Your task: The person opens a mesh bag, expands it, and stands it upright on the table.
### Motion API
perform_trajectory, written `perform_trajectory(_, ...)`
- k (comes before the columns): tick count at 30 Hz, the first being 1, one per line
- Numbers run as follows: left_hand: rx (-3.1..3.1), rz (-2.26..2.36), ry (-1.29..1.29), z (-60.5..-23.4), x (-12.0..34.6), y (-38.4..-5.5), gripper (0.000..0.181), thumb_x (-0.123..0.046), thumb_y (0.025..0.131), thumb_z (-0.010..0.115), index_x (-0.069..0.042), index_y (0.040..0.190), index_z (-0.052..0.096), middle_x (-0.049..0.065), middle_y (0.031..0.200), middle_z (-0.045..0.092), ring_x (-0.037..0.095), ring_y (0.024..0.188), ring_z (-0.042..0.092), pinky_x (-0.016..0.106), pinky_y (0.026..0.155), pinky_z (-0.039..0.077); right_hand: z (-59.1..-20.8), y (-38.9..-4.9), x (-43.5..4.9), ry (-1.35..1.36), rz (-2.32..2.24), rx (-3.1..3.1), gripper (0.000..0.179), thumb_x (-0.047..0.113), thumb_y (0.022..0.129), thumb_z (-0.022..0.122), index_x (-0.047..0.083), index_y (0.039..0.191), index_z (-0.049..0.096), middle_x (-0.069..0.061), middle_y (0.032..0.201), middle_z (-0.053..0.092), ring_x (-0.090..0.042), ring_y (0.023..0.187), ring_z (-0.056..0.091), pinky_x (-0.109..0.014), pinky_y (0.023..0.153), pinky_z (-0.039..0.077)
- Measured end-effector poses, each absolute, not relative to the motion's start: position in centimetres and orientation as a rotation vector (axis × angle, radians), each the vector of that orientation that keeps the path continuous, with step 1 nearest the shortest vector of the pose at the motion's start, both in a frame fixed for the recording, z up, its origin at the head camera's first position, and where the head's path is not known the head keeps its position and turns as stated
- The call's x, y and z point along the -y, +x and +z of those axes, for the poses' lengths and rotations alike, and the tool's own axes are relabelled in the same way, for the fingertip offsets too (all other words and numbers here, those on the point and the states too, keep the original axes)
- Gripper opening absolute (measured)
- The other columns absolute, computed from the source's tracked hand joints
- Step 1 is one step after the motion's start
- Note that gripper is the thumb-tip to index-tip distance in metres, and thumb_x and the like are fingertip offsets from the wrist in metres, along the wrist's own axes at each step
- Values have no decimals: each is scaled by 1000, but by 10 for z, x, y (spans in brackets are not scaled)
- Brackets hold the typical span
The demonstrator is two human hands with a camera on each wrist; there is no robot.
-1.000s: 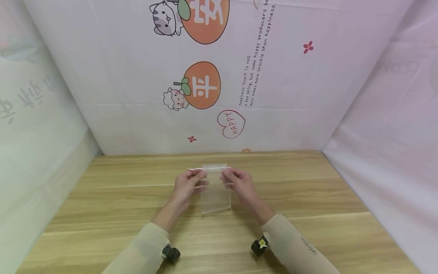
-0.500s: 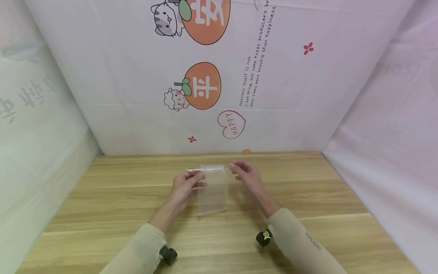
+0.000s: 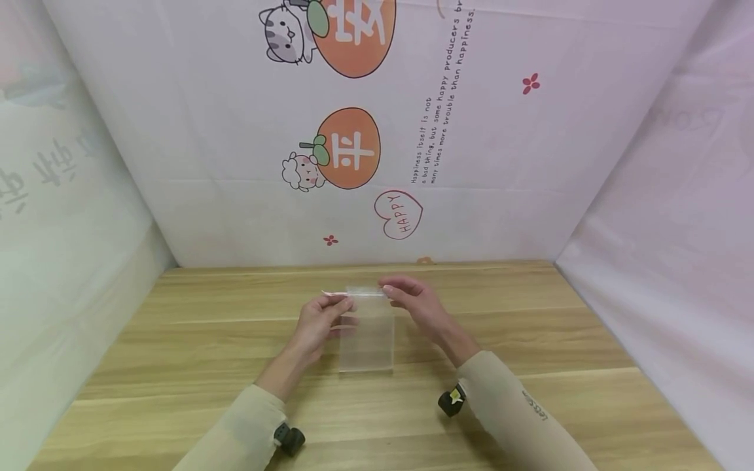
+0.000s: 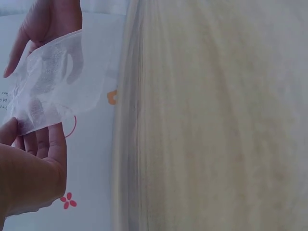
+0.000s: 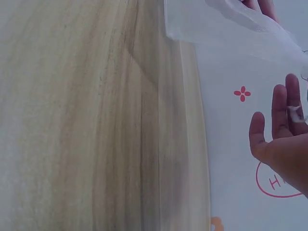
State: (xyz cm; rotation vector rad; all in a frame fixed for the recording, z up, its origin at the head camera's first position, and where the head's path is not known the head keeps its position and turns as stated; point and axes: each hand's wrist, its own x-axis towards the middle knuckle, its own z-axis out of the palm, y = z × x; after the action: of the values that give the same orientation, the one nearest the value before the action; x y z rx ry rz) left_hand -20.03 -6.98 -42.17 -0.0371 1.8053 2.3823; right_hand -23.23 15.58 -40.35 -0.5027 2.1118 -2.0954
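Observation:
A small, sheer white drawstring bag [image 3: 368, 340] hangs upright above the table, its bottom edge toward me. My left hand [image 3: 318, 325] pinches its upper left edge between thumb and fingers. Past that hand, a white string end sticks out to the left. At the upper right corner, the thumb and forefinger of my right hand [image 3: 415, 304] pinch the bag's top edge. In the right wrist view, a short white strip lies by a finger of the right hand [image 5: 284, 130], whose pinching fingertips are out of view. Through the mesh [image 4: 43, 82], the left wrist view shows fingers faintly.
The wood-grain table [image 3: 206, 340] spreads below both hands. White printed cloth [image 3: 235, 216] stands along its back edge, with more white cloth at both sides. A small black camera [image 3: 290, 438] is worn at each wrist.
My right hand first drew away to the right, off the bag's edge, then came back left to its upper right corner. The left hand keeps its pinch nearly in place.

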Motion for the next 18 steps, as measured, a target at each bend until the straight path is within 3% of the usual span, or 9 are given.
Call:
perform_trajectory(9,-1809,2380,-54,-424,69,-201,24,-16,98,68,1,114,65,9,100,71,28,88,72,49,86,58,-406,-230,-157,-572,-2021,-2145,28,12,95,70,-4,119,67,-15,118,68,-20,103,64,-39,97,51)
perform_trajectory(18,-1765,2406,-52,-424,68,-200,18,-12,98,67,-1,112,64,8,97,72,23,81,73,37,77,61,-407,-229,-156,-616,-1924,-2186,19,12,95,71,-1,109,69,-6,105,71,-20,98,64,-33,90,51)
